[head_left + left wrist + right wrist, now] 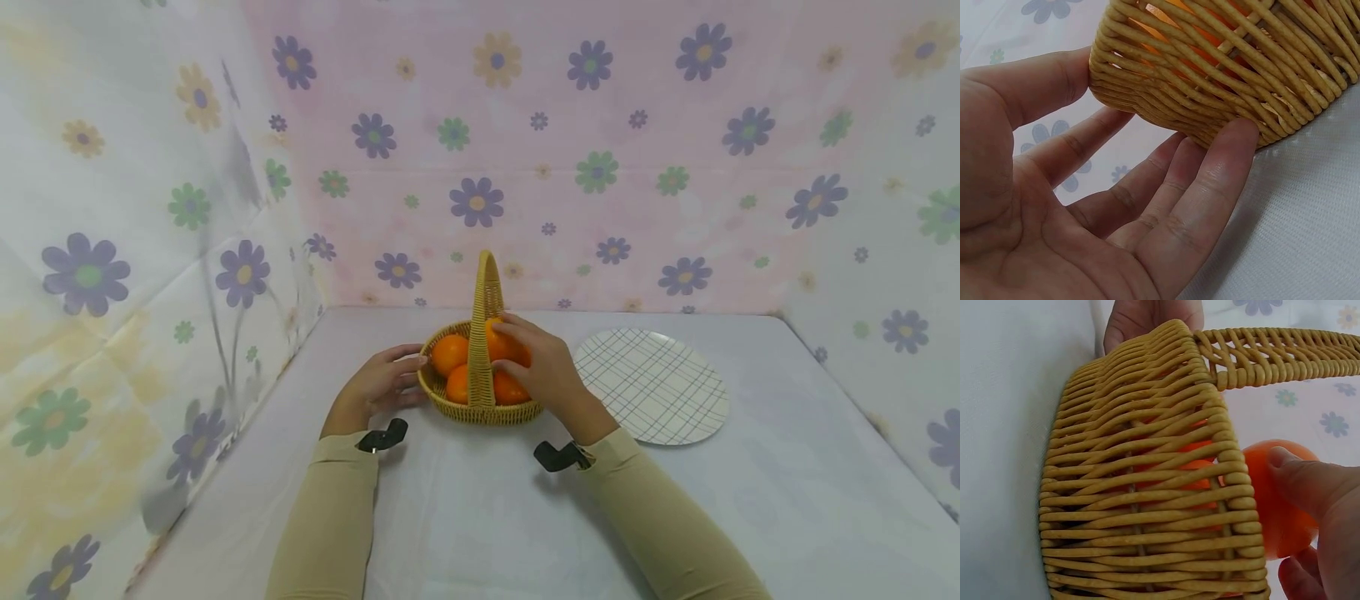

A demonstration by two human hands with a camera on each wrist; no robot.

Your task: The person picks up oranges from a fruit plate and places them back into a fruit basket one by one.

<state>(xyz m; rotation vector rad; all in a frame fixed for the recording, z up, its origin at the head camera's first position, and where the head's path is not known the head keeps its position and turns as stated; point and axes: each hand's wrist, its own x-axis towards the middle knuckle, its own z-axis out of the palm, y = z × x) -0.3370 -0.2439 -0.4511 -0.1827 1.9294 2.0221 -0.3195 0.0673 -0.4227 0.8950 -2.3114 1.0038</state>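
Note:
A yellow wicker basket [498,415] with a tall arched handle [480,350] stands on the table, with several oranges [450,356] inside. My right hand [551,371] reaches over its right side and holds an orange [1272,500] between thumb and fingers, at rim height. In the right wrist view the thumb lies on that orange's upper side. At the basket's left side is my left hand [381,383], its fingers extended. The left wrist view shows its thumb and fingertips [1235,140] against the woven wall [1172,81].
A round white plate [652,383] with a thin line grid lies right of the basket, partly behind the right forearm. White cloth covers the table [450,500]. Flower-printed fabric walls [540,167] enclose the back and sides. Black wrist mounts [384,435] stick out from both sleeves.

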